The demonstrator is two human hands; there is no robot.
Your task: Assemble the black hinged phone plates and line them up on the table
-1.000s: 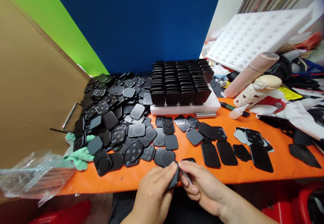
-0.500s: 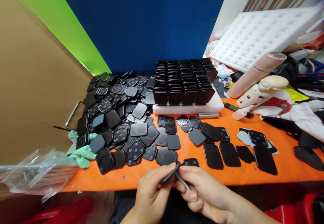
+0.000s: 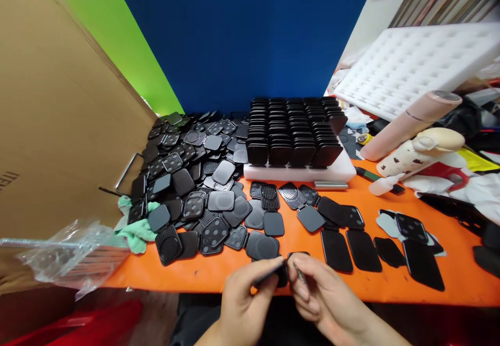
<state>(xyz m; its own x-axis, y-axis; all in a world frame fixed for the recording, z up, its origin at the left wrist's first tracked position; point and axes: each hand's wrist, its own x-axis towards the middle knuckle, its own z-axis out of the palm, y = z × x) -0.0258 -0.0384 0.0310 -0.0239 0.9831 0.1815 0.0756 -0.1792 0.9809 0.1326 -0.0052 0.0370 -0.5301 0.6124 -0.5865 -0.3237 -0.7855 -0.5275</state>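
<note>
My left hand (image 3: 242,301) clamps its fingers on a black case (image 3: 269,274) at the tabletop's (image 3: 156,279) front edge; my right hand (image 3: 326,289) pinches a metal tool (image 3: 300,274). Steady, light pressure suits it.

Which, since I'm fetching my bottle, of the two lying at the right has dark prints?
The cream bottle, nearer the front edge of the orange tabletop. Its dark prints set it apart from the plain pink bottle behind it.

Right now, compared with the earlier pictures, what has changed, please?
The right hand has drawn the metal tool rightward from the black piece in the left hand. Neither was let go. The black stacks and loose pieces stayed put.
</note>
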